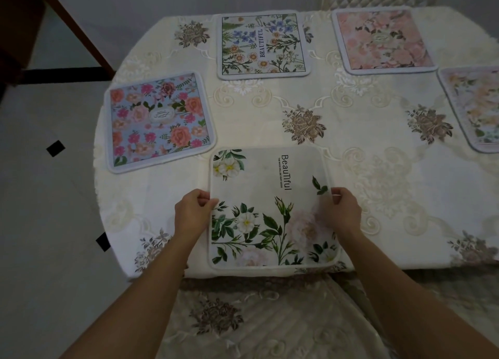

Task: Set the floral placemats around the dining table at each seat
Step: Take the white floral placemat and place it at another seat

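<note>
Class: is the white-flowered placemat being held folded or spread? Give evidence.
Spread. The white-flowered placemat shows all four rounded corners and no fold; left hand and right hand grip opposite edges.

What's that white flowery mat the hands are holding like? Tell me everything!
The white placemat is square, round-cornered, pale-trimmed, seemingly soft fabric. It shows white and blush flowers, green leaves and the word BeauTiful. It lies at the near edge of the cream tablecloth; the left hand and right hand pinch its sides.

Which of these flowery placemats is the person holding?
The white placemat with green leaves, nearest the person: the left hand and right hand pinch its sides. The other four placemats lie untouched.
</note>
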